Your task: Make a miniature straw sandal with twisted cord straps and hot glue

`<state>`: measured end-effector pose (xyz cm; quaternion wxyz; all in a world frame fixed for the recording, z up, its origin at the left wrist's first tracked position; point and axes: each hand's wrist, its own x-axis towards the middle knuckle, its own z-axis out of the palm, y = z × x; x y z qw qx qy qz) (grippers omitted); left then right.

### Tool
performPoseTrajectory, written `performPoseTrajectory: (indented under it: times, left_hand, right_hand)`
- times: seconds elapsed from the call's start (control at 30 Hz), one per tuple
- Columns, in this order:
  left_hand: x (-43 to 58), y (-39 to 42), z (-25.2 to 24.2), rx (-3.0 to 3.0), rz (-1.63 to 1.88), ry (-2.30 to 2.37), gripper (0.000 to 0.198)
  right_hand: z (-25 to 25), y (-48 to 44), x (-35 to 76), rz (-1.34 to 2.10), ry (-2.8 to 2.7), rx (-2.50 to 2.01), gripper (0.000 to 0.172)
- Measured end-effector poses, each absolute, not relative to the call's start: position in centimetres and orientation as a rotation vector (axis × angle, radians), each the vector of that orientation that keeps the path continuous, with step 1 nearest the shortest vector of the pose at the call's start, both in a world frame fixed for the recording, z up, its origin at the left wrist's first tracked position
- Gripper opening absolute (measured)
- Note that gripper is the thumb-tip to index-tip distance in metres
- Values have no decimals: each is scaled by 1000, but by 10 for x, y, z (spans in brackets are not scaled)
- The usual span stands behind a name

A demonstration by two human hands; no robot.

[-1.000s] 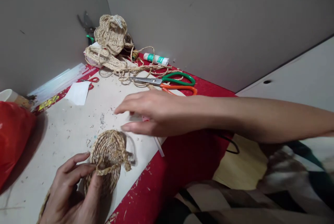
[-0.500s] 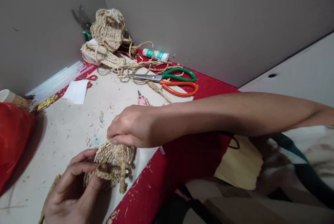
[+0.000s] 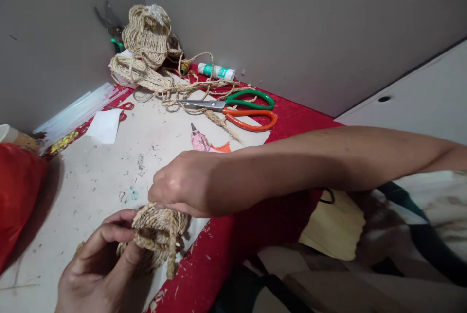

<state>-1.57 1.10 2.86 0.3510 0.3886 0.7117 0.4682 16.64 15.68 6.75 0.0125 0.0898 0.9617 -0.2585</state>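
A small piece woven from braided straw cord (image 3: 160, 220) rests near the table's front edge, with a short braided end hanging off its right side. My left hand (image 3: 100, 254) pinches a braided loop on it between thumb and fingers. From the right, my right hand (image 3: 182, 184) reaches over the far rim of the woven piece, its fingers curled down against it. The right fingertips are hidden behind the hand, so what they grip there is partly out of sight. A pink glue gun (image 3: 200, 140) with an orange trigger lies just beyond my right hand.
Large scissors (image 3: 226, 109) with green and orange handles lie beyond. Coiled straw cord (image 3: 146, 36) is heaped at the back, near a white-and-green tube (image 3: 216, 71). Clear glue sticks (image 3: 78, 113), small red scissors (image 3: 122, 110) and a red bag (image 3: 20, 196) are leftward.
My right hand has moved slightly down toward the woven piece, uncovering more of the glue gun. The left hand keeps its pinch. The whole view has shifted a little.
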Motion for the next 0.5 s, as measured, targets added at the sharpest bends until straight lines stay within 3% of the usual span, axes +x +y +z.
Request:
performPoseTrajectory:
  times: [0.5]
  left_hand:
    - [-10, 9, 26, 850, 1178, 1875, 33]
  right_hand:
    - [55, 158, 161, -774, 3106, 224, 16]
